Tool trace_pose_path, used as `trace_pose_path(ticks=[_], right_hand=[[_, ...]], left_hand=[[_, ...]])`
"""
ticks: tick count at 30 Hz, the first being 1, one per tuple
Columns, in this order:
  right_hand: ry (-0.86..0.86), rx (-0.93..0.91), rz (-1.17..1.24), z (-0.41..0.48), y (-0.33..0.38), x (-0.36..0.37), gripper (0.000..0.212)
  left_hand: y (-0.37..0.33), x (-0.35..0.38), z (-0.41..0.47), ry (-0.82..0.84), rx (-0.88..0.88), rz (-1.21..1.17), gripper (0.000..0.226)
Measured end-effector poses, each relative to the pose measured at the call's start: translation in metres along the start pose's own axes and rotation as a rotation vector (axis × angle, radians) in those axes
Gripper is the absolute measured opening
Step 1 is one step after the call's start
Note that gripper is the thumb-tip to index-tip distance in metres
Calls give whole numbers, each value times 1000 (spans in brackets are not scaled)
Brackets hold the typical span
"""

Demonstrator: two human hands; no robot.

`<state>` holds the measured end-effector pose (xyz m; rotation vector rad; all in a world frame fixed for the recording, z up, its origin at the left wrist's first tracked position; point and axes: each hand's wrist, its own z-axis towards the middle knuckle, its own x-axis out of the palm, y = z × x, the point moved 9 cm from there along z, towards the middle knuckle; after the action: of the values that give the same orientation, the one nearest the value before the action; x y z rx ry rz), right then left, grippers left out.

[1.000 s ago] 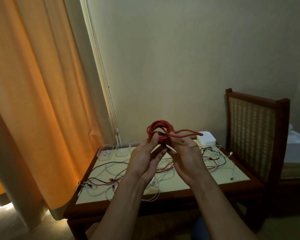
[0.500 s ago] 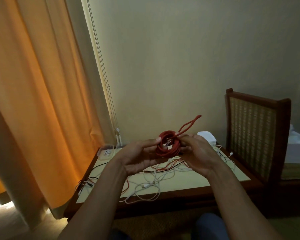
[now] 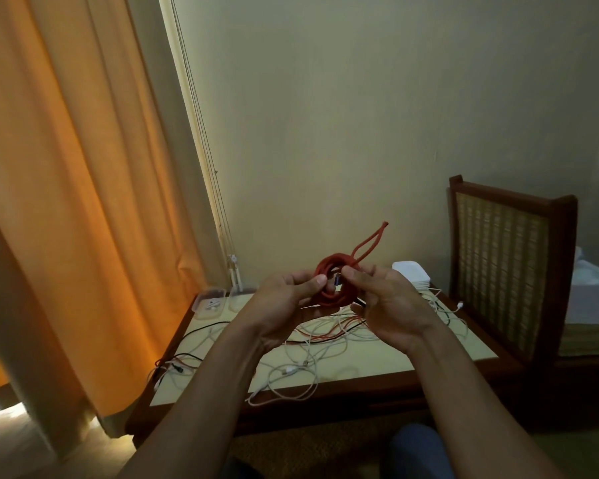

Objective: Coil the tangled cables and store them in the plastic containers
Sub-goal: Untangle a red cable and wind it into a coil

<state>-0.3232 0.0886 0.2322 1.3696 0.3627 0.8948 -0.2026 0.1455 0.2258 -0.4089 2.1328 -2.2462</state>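
I hold a coiled red cable in the air above the table, between both hands. My left hand grips the coil's left side, thumb on top. My right hand pinches the right side near a small blue plug end. A doubled red loop sticks up and to the right from the coil. Below, tangled white, red and black cables lie across the table. Clear plastic containers stand at the table's far left corner; one holds small white items.
A stack of white lids sits at the table's far right. A wooden chair with a woven back stands right of the table. An orange curtain hangs at the left, with blind cords beside it.
The hands and coil lowered slightly from the first frame. The loose red loop swung from pointing right to pointing up and right. The coil now sits more upright between the hands.
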Motion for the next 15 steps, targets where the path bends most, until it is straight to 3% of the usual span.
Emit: trace_pose_path(ticks=[4,11,15], right_hand=[[-41,38,-32,1,1,0,21],[-105,75,-142,4,-1,2,37],[-125,22,-195,5,6,0,10]], left_hand=[[-1,0,-1,-32,15,28,23],[4,-1,1,-39,14,9,21],[5,-6,4,-59,23,-11,21]])
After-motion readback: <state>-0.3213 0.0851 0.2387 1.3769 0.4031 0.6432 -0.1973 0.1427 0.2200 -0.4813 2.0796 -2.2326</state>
